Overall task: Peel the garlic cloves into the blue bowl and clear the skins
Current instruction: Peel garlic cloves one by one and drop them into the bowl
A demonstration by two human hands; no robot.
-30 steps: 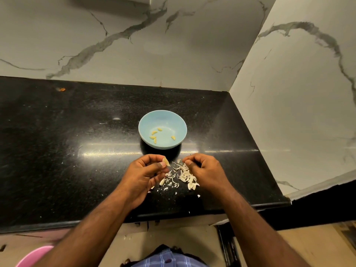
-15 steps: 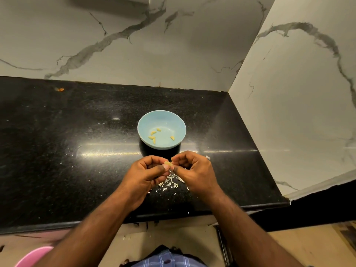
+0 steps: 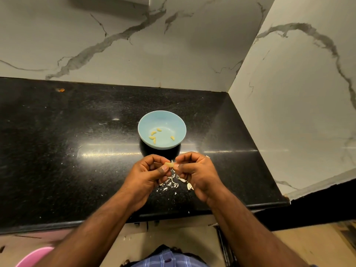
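Garlic clove (image 3: 170,164) pinched between left hand (image 3: 146,175) and right hand (image 3: 196,172), both grips clamped on it.

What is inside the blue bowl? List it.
Five peeled garlic cloves lie in the blue bowl: four grouped at its left, one apart at the right. No skins show inside. The near wall's inner face is hidden by the rim.

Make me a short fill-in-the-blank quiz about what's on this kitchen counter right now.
1. The peeled cloves lie inside the ____ bowl.
2. The left hand and right hand pinch one garlic clove ____ them.
3. The loose skins lie on the ____ countertop.

Missing words: blue; between; black
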